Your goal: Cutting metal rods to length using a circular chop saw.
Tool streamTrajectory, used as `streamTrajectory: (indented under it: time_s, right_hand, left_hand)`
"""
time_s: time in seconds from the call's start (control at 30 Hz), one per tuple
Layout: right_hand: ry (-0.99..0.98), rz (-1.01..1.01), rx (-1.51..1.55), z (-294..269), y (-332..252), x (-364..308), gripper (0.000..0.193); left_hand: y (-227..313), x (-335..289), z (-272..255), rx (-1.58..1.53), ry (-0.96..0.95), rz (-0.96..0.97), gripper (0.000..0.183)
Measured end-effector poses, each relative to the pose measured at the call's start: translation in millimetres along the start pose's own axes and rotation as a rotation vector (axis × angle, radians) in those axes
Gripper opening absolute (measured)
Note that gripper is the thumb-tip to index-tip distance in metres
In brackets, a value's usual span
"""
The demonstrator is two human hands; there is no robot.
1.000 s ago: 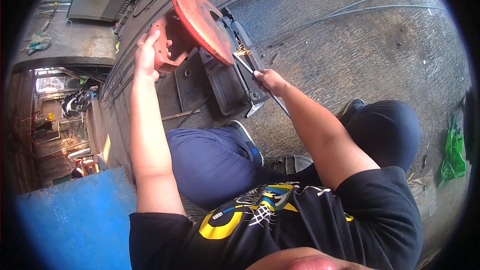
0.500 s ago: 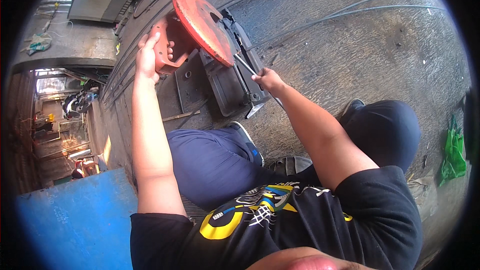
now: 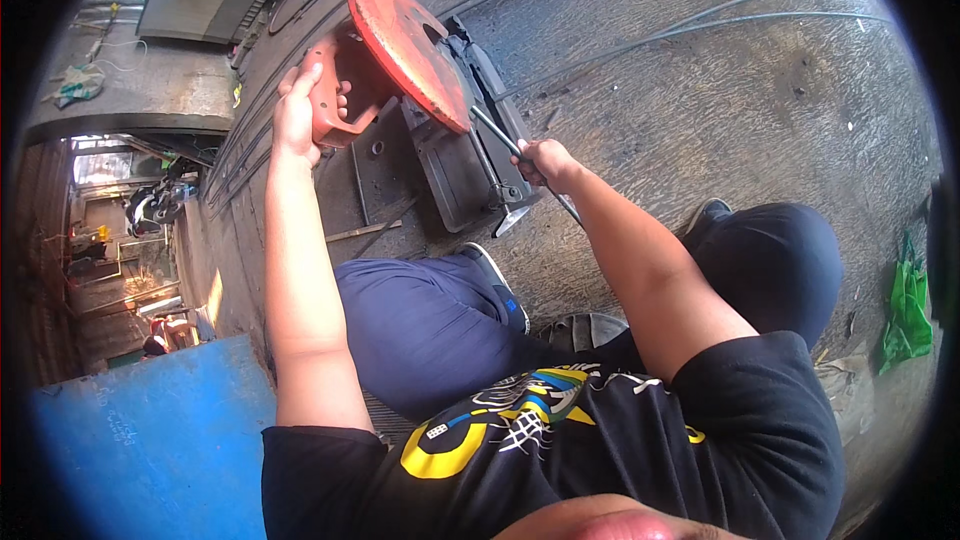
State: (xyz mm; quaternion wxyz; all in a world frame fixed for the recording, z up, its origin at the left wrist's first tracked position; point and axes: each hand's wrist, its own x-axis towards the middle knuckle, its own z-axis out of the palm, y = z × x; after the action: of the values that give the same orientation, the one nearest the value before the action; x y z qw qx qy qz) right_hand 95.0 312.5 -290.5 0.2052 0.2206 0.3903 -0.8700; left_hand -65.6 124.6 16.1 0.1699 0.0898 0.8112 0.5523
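Observation:
A cut-off saw with a round orange guard (image 3: 408,52) stands on the floor in front of me, over its dark metal base (image 3: 447,178). The fingers of my left hand (image 3: 296,112) are wrapped round the saw's orange loop handle (image 3: 324,108). In my right hand (image 3: 543,162), closed, is a thin steel rod (image 3: 492,126). Its far end reaches the guard's lower right edge, above the base. Where the rod meets the blade is hidden by the guard. The rod's near end passes below my right wrist.
Long steel rods (image 3: 720,24) run across the floor beyond the saw. A blue panel (image 3: 160,440) is at lower left, and a green plastic bag (image 3: 907,310) lies at far right. My knees flank the saw's near side. Sparks (image 3: 140,285) show in the area at left.
My right hand has shifted slightly right and nearer, its grip on the rod turned a little. The left hand and the saw stay almost where they were.

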Motion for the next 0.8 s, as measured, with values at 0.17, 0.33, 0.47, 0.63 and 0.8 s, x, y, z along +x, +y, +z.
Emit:
streamTrajectory:
  time_s: [0.17, 0.33, 0.47, 0.63, 0.8]
  right_hand:
    - [-0.09, 0.048, 0.037, 0.3, 0.3, -1.0, 0.035]
    - [-0.091, 0.026, 0.008, -0.3, 3.6, 4.2, 0.033]
    - [-0.03, -0.098, -0.119, 2.2, 5.8, 6.5, 0.029]
    - [0.0, -0.167, -0.176, -1.3, 7.8, 11.2, 0.026]
    - [0.064, -0.198, -0.233, 5.5, 4.8, 6.4, 0.026]
  left_hand:
    - [0.7, -0.6, 3.1, -0.035, 0.007, 0.011, 0.033]
    - [0.8, -0.6, 3.2, -0.036, 0.014, 0.016, 0.033]
    - [0.3, -0.5, 2.6, -0.03, 0.014, 0.021, 0.033]
    - [0.9, -0.3, 4.6, -0.032, 0.021, 0.015, 0.034]
    - [1.7, -2.9, 4.7, -0.027, 0.045, 0.011, 0.035]
